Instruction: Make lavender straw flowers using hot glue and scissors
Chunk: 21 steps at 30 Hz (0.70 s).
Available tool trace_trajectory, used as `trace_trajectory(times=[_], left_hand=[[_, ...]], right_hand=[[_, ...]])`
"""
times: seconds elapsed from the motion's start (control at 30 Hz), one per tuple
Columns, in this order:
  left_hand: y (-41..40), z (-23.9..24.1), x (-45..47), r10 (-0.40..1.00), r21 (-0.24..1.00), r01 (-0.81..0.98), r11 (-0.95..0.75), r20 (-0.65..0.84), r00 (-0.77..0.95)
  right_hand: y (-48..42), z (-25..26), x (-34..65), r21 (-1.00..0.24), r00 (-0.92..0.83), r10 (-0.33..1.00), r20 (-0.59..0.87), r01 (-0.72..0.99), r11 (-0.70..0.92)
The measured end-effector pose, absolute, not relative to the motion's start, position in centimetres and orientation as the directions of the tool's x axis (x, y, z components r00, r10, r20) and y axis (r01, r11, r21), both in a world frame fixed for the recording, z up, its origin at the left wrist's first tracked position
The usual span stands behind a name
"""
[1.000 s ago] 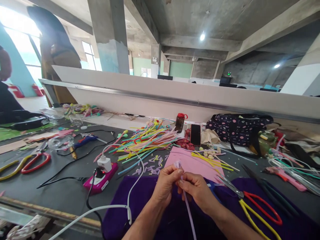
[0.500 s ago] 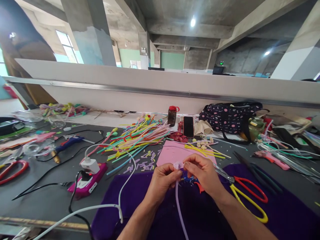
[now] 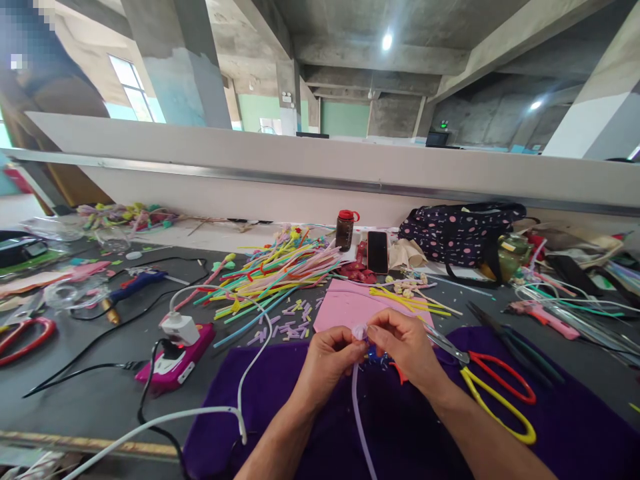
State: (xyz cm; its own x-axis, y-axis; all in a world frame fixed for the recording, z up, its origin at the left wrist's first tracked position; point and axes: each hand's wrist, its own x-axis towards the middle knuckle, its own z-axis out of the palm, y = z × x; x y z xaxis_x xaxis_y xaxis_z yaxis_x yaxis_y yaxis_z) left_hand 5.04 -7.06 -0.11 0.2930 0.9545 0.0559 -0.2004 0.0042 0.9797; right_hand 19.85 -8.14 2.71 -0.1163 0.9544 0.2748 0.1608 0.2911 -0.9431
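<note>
Both my hands meet over a purple cloth (image 3: 280, 407) at the table's near edge. My left hand (image 3: 330, 363) pinches the top of a pale lilac straw (image 3: 356, 413), which hangs down toward me. My right hand (image 3: 407, 347) pinches the small curled lilac tip (image 3: 359, 331) at the straw's upper end. Fingertips of both hands touch there. A pink sheet (image 3: 350, 307) lies just beyond them.
A heap of coloured straws (image 3: 270, 273) lies beyond, with cut lilac bits (image 3: 293, 323) nearby. Red and yellow scissors (image 3: 493, 393) rest at the right. A pink power strip (image 3: 173, 363) with a white cable, a glue gun (image 3: 127, 287), a bottle (image 3: 345, 230), a phone (image 3: 377, 252) and a spotted bag (image 3: 460, 233) surround the space.
The view swung right and tilted down a second ago. My hands rose slightly and my right hand moved from the straw's shaft up to its curled tip. Since half a second ago, barely anything moved.
</note>
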Motion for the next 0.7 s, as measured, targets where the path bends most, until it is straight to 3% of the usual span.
trace_trajectory(times=[0.7], left_hand=[[-6.97, -0.24, 5.05, 0.954, 0.983, -0.181, -0.002, 0.056, 0.295]], right_hand=[[-7.91, 1.99, 19.88, -0.931, -0.12, 0.951, 0.286, 0.199, 0.305]])
